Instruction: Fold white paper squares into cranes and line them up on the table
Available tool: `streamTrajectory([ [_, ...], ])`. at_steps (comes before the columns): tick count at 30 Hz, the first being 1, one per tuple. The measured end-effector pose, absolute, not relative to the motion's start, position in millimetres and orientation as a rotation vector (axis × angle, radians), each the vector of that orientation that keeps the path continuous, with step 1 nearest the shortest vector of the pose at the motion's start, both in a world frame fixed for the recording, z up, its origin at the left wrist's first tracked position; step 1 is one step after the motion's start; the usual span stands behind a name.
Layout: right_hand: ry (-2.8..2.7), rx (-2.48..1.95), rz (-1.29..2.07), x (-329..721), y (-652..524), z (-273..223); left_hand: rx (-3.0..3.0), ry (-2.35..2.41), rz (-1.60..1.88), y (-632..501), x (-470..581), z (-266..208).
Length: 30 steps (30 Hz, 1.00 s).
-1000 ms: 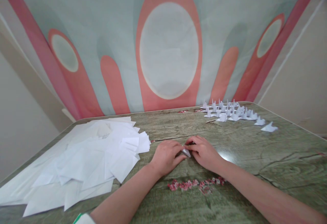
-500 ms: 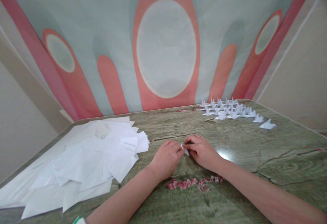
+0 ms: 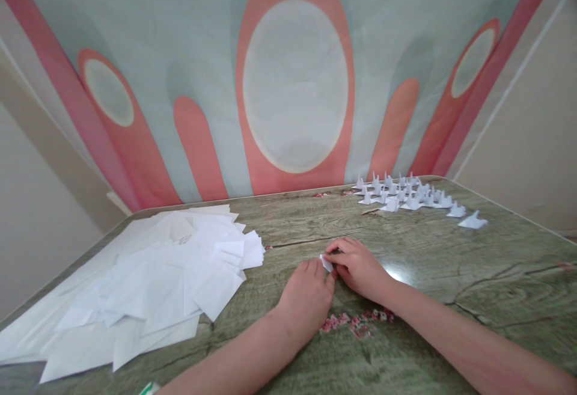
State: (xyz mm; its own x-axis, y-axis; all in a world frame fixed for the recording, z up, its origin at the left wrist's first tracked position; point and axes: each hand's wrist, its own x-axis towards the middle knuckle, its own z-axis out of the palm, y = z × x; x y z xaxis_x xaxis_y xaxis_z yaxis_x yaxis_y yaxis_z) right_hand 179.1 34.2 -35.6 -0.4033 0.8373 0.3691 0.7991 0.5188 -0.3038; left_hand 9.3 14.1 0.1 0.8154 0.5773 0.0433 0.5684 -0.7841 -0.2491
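Note:
A small folded piece of white paper (image 3: 327, 263) lies between my two hands at the middle of the table. My left hand (image 3: 309, 290) is closed on its near lower edge, the fingers pressed together and partly hiding it. From the right, my right hand (image 3: 356, 266) pinches the paper's upper right side between thumb and fingers. The paper's finer folds are too small to make out.
A broad heap of loose white paper sheets (image 3: 148, 287) covers the table's left side. Several folded white paper cranes (image 3: 412, 201) stand in rows at the back right. The wood-patterned table (image 3: 509, 275) meets a pink and grey-green backdrop (image 3: 293, 82).
My left hand has shifted down and right, from the paper's left side to its near edge. My right hand has barely moved and still pinches the paper.

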Motion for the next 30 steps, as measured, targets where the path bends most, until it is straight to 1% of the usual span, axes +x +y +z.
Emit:
streamTrajectory([
  [13,-2.502,-1.398,-0.049,173,24,-20,-2.753,-0.876,0.037,12,10,-3],
  [21,-2.523,-1.417,-0.005,172,22,-13,-2.802,-0.767,0.037,10,9,4],
  [30,-2.530,-1.419,0.027,175,24,-15,-3.004,-0.810,-0.047,9,3,9],
])
